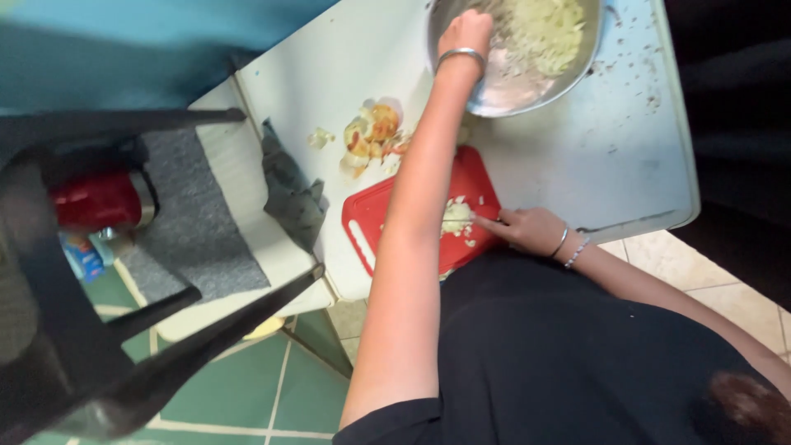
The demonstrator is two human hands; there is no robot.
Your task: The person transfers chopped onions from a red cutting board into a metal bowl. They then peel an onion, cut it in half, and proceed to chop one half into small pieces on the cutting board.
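Note:
My left hand (465, 31), a metal bangle on its wrist, reaches into a metal bowl (503, 95) of chopped onion (545, 31). Its fingers curl down over the onion, and whether they hold any is hidden. My right hand (531, 229), with bracelets on the wrist, rests at the near edge of a red cutting board (369, 221). It is closed on what looks like a knife, whose thin tip points at a small pile of chopped onion (456, 217). My left forearm crosses over the board and hides its middle.
Onion peels and scraps (372, 133) lie on the white table (610, 148) beyond the board. A dark cloth (290, 191) hangs at the table's left edge. To the left stand a black chair (74, 330), a grey mat (191, 222) and a red container (97, 200), over a green tiled floor (247, 387).

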